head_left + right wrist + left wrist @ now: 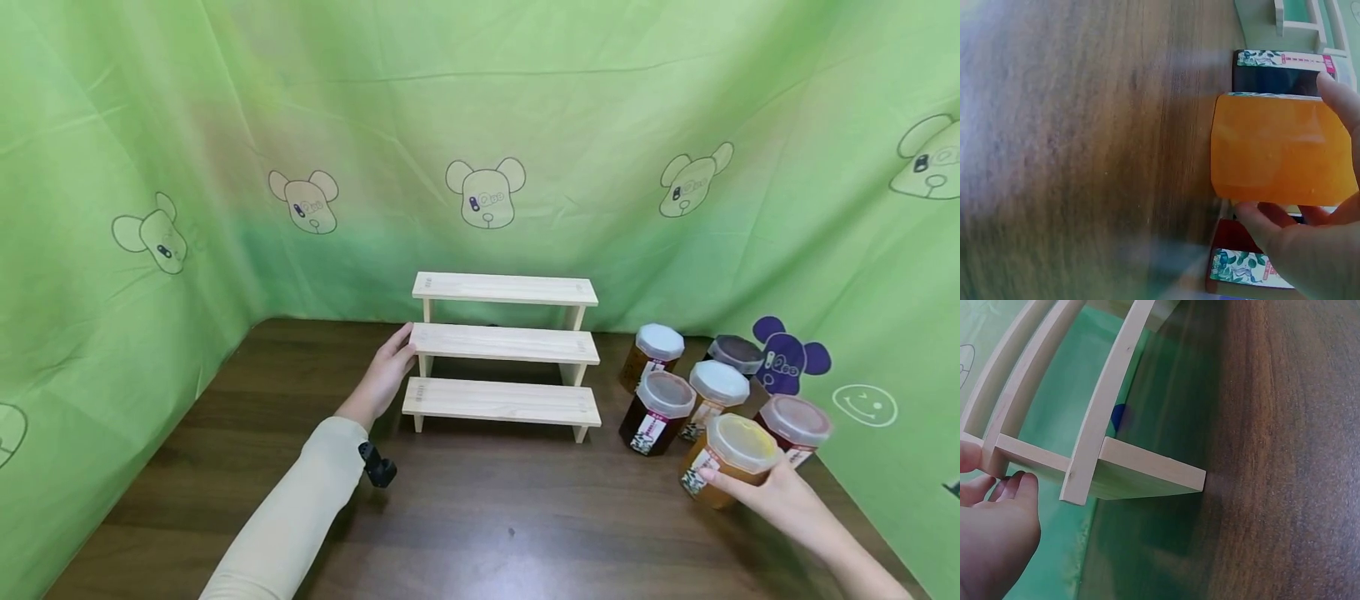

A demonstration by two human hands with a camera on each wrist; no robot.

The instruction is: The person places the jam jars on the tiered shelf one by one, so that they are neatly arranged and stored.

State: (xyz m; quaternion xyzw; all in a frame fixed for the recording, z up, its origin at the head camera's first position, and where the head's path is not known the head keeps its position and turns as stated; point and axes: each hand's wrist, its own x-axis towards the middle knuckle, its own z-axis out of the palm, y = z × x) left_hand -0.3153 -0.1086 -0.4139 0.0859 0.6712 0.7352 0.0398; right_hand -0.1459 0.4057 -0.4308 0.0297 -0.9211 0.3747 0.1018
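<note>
A three-step wooden display stand (504,342) stands at the middle of the table, by the cloth backdrop. My left hand (385,375) grips the left end of its middle step; the left wrist view shows the thumb on one side of the board (997,434) and fingers on the other. At the right, my right hand (791,504) holds a jar of orange preserve (720,471) with a pale lid, thumb and fingers on opposite sides. In the right wrist view the orange jar (1282,150) sits between a dark jar (1272,80) and a red one (1235,237).
Behind the held jar stand a dark jar (647,421), a white-lidded jar (705,408), another white-lidded jar (639,362), a dark-lidded jar (735,354) and a red jar (798,425). Green printed cloth (487,100) encloses the brown table (480,517) at the back and sides.
</note>
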